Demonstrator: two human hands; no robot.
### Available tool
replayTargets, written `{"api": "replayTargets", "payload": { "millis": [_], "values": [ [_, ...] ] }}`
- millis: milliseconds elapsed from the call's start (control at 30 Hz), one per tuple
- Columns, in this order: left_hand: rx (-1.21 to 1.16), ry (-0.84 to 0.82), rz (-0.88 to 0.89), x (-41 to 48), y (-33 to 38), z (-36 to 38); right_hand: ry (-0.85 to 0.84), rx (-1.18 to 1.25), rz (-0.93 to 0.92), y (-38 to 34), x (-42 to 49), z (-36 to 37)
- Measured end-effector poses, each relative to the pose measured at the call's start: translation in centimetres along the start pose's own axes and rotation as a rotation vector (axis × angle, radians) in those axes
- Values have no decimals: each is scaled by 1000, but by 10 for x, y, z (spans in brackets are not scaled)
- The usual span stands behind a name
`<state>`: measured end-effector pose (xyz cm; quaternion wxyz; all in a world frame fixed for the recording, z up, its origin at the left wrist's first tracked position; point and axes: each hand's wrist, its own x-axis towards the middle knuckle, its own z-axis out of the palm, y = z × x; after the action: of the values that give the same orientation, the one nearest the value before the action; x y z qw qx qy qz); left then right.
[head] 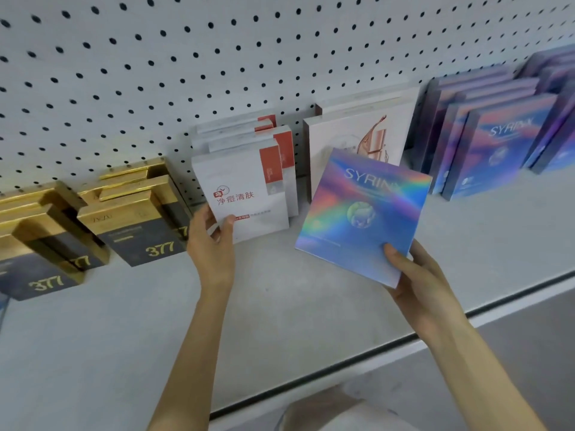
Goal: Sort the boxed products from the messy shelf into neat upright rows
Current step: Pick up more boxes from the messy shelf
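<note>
My right hand (417,275) grips the lower right corner of a holographic blue SYRINX box (361,213), held tilted above the shelf (280,306) in front of a pale pink box (351,144). My left hand (211,237) pinches the lower left corner of the front white-and-red box (245,188), which stands upright at the head of a row of the same boxes. A row of upright SYRINX boxes (491,141) stands at the right. Black-and-gold boxes marked 377 (137,225) stand in rows at the left.
A white pegboard wall (217,57) backs the shelf. The shelf's front edge (373,346) runs diagonally, with a dark strip along it. More purple boxes (557,76) sit at the far right. Bare shelf surface lies in front of the rows.
</note>
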<state>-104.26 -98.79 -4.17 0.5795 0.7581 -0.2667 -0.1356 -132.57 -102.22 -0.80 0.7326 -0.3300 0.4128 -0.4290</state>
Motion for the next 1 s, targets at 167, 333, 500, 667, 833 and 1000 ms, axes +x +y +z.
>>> {"api": "replayTargets", "payload": {
  "millis": [167, 333, 500, 667, 833, 1000],
  "values": [
    [214, 69, 119, -20, 7, -5, 7, 38, 8, 1, 0, -9],
    [153, 53, 435, -76, 33, 11, 26, 84, -2, -7, 5, -27],
    [-69, -224, 198, -106, 71, 69, 0, 102, 1, -28, 12, -62],
    [-83, -494, 29, -145, 98, 149, -55, 72, 3, -62, 27, -120],
    [-53, -421, -76, -182, 109, 225, -108, -121, -60, -114, 53, -197],
    [-33, -333, -105, -210, 124, 293, -186, -449, -243, -172, 98, -256]
  ]
}}
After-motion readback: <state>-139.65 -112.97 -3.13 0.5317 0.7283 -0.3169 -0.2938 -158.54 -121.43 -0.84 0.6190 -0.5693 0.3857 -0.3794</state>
